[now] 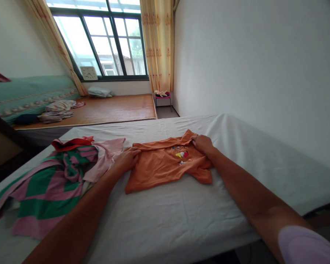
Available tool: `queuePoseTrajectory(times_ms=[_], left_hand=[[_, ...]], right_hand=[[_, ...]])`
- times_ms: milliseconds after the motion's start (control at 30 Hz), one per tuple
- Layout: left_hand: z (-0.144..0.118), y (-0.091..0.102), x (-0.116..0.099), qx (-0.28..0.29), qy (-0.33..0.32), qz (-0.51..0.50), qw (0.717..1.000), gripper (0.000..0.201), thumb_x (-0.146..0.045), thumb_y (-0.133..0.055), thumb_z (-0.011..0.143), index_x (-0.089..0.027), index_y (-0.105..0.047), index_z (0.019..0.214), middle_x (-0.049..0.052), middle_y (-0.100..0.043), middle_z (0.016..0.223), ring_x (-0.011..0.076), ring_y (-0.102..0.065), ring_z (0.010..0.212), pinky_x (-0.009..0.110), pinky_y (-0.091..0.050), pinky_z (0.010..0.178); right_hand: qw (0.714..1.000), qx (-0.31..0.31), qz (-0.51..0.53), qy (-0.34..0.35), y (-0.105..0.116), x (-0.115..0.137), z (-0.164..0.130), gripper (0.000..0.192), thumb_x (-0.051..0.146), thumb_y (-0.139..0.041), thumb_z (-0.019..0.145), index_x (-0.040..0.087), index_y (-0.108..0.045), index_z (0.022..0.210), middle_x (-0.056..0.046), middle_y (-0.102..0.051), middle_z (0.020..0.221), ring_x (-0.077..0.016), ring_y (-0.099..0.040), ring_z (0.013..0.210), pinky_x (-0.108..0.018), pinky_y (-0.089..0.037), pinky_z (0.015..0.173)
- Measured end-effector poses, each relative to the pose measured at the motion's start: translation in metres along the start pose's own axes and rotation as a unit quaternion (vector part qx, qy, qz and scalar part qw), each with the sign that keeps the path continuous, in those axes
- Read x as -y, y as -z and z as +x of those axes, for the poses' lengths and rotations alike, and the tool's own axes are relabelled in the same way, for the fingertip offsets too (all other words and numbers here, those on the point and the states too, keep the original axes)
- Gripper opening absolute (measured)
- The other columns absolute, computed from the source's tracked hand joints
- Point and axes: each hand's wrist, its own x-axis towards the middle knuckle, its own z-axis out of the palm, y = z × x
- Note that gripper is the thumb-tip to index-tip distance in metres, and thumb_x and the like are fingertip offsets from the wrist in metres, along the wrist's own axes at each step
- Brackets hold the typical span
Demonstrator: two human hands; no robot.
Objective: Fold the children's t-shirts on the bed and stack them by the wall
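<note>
An orange T-shirt [156, 165] with a small cartoon print lies sideways on the white sheet, its far edge folded over toward me. My left hand [130, 157] is at the hem end on the left, fingers closed on the folded edge. At the collar and sleeve end, my right hand [202, 144] pinches the cloth near the fold. Left of the shirt lies a pile of clothes: a green and pink striped garment [52, 179], a pale pink garment [108, 148] and a red piece [71, 143]. My left forearm covers part of that pile.
The white-sheeted surface [181, 216] meets a bare wall on the right. Beyond it stands a bed with a brown mat [112, 108], holding folded clothes [56, 116] and a pillow [99, 91]. A small stool [162, 96] is by the curtain. A square clock [88, 73] leans at the window.
</note>
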Motion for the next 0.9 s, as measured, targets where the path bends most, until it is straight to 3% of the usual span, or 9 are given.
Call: queuePoseTrajectory(times_ms=[133, 200, 300, 367, 433, 567, 633, 733, 900], left_hand=[[0.008, 0.001, 0.001, -0.06, 0.035, -0.02, 0.997, 0.045, -0.024, -0.043, 0.084, -0.013, -0.06, 0.124, 0.013, -0.059, 0.129, 0.028, -0.05, 0.124, 0.044, -0.035, 0.11], [0.014, 0.002, 0.001, -0.102, 0.073, -0.057, 0.99, 0.051, -0.025, -0.045, 0.084, -0.012, -0.051, 0.133, 0.014, -0.048, 0.14, 0.027, -0.041, 0.133, 0.043, -0.031, 0.113], [0.017, 0.001, 0.002, -0.139, 0.132, -0.123, 0.974, 0.07, -0.028, -0.054, 0.08, -0.013, -0.031, 0.145, 0.017, -0.02, 0.155, 0.0276, -0.026, 0.142, 0.042, -0.032, 0.113], [0.012, 0.0, 0.004, -0.143, 0.151, -0.131, 0.969, 0.078, -0.027, -0.058, 0.077, -0.013, -0.025, 0.147, 0.019, -0.009, 0.157, 0.0304, -0.018, 0.144, 0.045, -0.031, 0.113], [0.004, 0.001, 0.006, -0.133, 0.134, -0.111, 0.976, 0.075, -0.025, -0.057, 0.077, -0.013, -0.028, 0.146, 0.019, -0.015, 0.156, 0.0317, -0.016, 0.144, 0.049, -0.028, 0.114], [-0.008, 0.003, 0.001, -0.071, 0.041, -0.066, 0.994, 0.053, -0.023, -0.047, 0.081, -0.017, -0.047, 0.134, 0.011, -0.041, 0.145, 0.0274, -0.032, 0.139, 0.047, -0.03, 0.114], [-0.011, 0.002, -0.005, -0.043, 0.047, -0.038, 0.997, 0.047, -0.026, -0.046, 0.083, -0.018, -0.053, 0.129, 0.011, -0.045, 0.143, 0.0288, -0.042, 0.132, 0.048, -0.035, 0.11], [-0.011, -0.001, -0.014, -0.028, 0.081, -0.014, 0.996, 0.043, -0.03, -0.049, 0.084, -0.018, -0.058, 0.125, 0.011, -0.05, 0.139, 0.0311, -0.049, 0.126, 0.049, -0.038, 0.107], [-0.009, 0.005, -0.028, -0.034, 0.037, -0.051, 0.997, 0.038, -0.019, -0.046, 0.081, -0.02, -0.067, 0.113, 0.007, -0.058, 0.131, 0.0251, -0.049, 0.126, 0.043, -0.034, 0.111]], right_hand=[[0.986, 0.022, 0.164, -0.027, 0.02, 0.014, 0.04, 0.028, 0.026, -0.045, 0.091, 0.017, -0.07, 0.098, -0.011, -0.072, 0.096, -0.0221, -0.067, 0.088, -0.027, -0.049, 0.075], [0.947, 0.038, 0.316, -0.041, 0.031, 0.028, 0.059, 0.033, 0.027, -0.04, 0.093, 0.015, -0.065, 0.111, -0.011, -0.072, 0.098, -0.0191, -0.067, 0.082, -0.026, -0.051, 0.071], [0.861, 0.014, 0.508, -0.005, 0.042, 0.046, 0.073, 0.054, 0.027, -0.047, 0.091, 0.022, -0.033, 0.143, -0.013, -0.058, 0.131, -0.0164, -0.066, 0.092, -0.028, -0.054, 0.072], [0.831, 0.008, 0.555, 0.035, 0.043, 0.046, 0.074, 0.078, 0.026, -0.058, 0.085, 0.03, -0.014, 0.149, -0.013, -0.041, 0.147, -0.0159, -0.063, 0.1, -0.031, -0.054, 0.077], [0.85, 0.025, 0.525, 0.029, 0.037, 0.034, 0.07, 0.08, 0.024, -0.061, 0.083, 0.029, -0.016, 0.149, -0.015, -0.04, 0.147, -0.0167, -0.063, 0.099, -0.033, -0.054, 0.079], [0.947, 0.057, 0.31, -0.062, 0.017, -0.008, 0.049, 0.046, 0.032, -0.059, 0.086, 0.013, -0.052, 0.126, -0.016, -0.063, 0.117, -0.0199, -0.064, 0.089, -0.031, -0.052, 0.077], [0.97, 0.059, 0.221, -0.082, 0.005, -0.023, 0.035, 0.039, 0.039, -0.06, 0.085, 0.011, -0.059, 0.114, -0.014, -0.067, 0.104, -0.0212, -0.064, 0.089, -0.029, -0.05, 0.078], [0.979, 0.032, 0.192, -0.069, -0.01, -0.025, 0.016, 0.042, 0.04, -0.064, 0.082, 0.014, -0.058, 0.115, -0.011, -0.068, 0.103, -0.0207, -0.064, 0.092, -0.027, -0.048, 0.079], [0.972, -0.042, 0.23, 0.016, -0.02, -0.007, 0.002, 0.046, 0.019, -0.069, 0.073, 0.018, -0.059, 0.118, -0.008, -0.066, 0.114, -0.0188, -0.062, 0.103, -0.027, -0.046, 0.09]])
